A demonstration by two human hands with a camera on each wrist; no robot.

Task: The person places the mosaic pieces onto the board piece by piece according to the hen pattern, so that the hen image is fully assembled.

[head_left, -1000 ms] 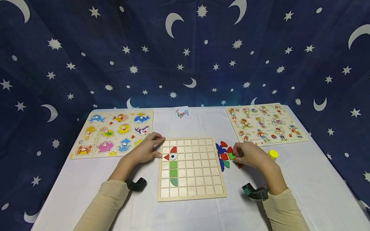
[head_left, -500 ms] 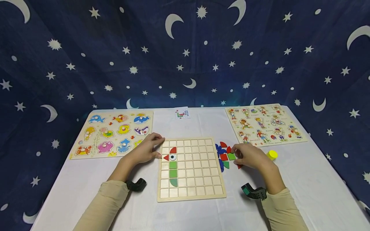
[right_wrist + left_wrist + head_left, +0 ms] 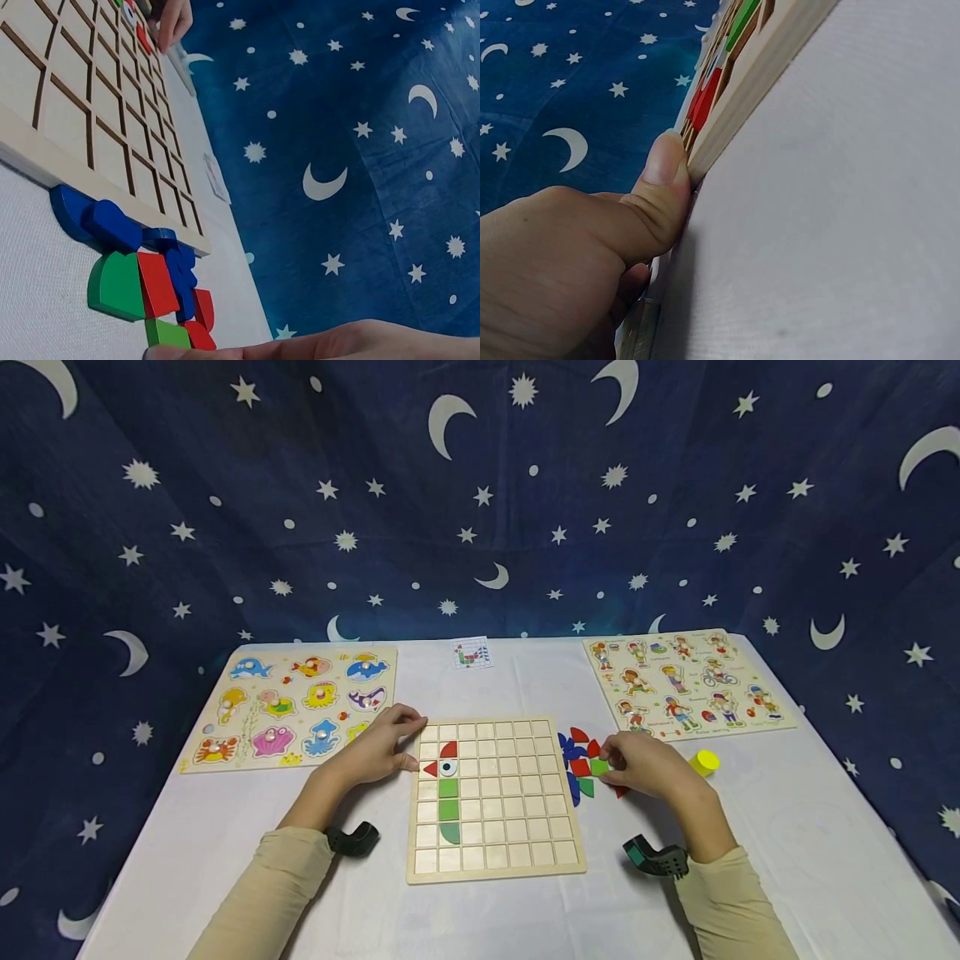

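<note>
A pale wooden grid board [image 3: 510,793] lies in the middle of the table. Down its left side sit a red quarter circle [image 3: 449,750], a red triangle [image 3: 431,769], an eye disc [image 3: 447,767], two green squares and a darker green quarter circle [image 3: 451,832]. My left hand [image 3: 378,747] touches the board's left edge with thumb and fingers spread; in the left wrist view the thumb [image 3: 664,169] presses the edge near a corner. My right hand [image 3: 645,762] pinches a light green square [image 3: 598,767] in the loose pile. The thumb is hidden in the right wrist view.
Blue, red and green loose pieces [image 3: 581,767] lie against the board's right edge. A small pattern card [image 3: 471,652] lies behind. Knob puzzles with sea animals [image 3: 272,702] and child figures [image 3: 690,685] flank it. A yellow cylinder [image 3: 705,763] stands beyond my right hand.
My right hand has shifted slightly left among the loose pieces, showing more of the red piece behind the green square. My left hand stays at the board's edge.
</note>
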